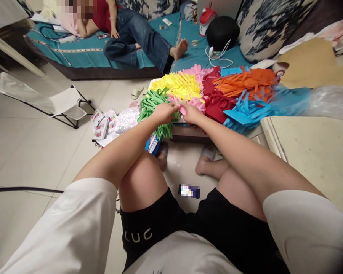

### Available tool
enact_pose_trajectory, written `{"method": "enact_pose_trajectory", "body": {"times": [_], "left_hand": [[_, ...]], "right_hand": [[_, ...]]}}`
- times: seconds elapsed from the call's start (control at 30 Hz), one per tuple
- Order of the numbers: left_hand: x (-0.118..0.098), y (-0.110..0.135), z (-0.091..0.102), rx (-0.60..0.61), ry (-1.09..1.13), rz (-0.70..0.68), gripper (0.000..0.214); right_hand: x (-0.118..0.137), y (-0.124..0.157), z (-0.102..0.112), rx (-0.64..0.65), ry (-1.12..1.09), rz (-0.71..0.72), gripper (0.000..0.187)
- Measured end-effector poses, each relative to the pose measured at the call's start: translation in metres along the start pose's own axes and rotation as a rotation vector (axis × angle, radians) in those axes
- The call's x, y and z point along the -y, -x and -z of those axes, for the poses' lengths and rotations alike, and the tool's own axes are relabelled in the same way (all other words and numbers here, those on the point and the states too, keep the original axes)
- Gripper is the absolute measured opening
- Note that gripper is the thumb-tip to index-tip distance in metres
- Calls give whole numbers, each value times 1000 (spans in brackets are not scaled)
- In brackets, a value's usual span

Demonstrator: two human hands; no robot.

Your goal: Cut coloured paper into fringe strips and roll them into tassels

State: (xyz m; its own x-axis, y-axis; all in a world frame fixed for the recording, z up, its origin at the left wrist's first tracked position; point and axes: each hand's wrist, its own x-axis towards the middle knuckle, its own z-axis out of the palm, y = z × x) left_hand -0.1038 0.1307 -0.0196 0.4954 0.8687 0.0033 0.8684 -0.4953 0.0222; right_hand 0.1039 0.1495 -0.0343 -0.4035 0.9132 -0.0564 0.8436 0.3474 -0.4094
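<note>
In front of me my left hand (166,113) and my right hand (191,113) meet over the pile, fingers closed and nearly touching. A small pink piece of fringe material (183,110) shows at my right fingertips; my left fingers pinch at its edge, partly hidden. Under and beside my left hand lies a bundle of green fringe strips (153,104). Yellow fringe strips (180,85) lie just beyond both hands. To the right of my right hand are dark red fringe strips (218,106), with blue (246,110) and orange fringe strips (246,83) farther over.
Silvery plastic packaging (127,121) and printed cards (100,127) sit left of the pile. A phone (189,191) lies on the floor between my legs. A folding chair (65,101) stands left. Another person's leg (148,36) stretches along the teal sofa (85,57). A cream tabletop (317,152) is at right.
</note>
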Motion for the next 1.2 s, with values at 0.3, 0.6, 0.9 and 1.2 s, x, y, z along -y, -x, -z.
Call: {"method": "enact_pose_trajectory", "body": {"times": [0.3, 0.6, 0.9, 1.2], "left_hand": [[-2, -4, -12, -78, -37, -48, 38], [18, -4, 3, -201, 35, 49, 9], [58, 0, 8, -710, 466, 415, 12], [77, -7, 21, -977, 698, 473, 13]], "right_hand": [[9, 12, 8, 53, 104, -60, 57], [-3, 10, 7, 21, 172, -205, 61], [-13, 4, 11, -73, 127, -238, 61], [-2, -4, 17, -127, 30, -144, 41]]}}
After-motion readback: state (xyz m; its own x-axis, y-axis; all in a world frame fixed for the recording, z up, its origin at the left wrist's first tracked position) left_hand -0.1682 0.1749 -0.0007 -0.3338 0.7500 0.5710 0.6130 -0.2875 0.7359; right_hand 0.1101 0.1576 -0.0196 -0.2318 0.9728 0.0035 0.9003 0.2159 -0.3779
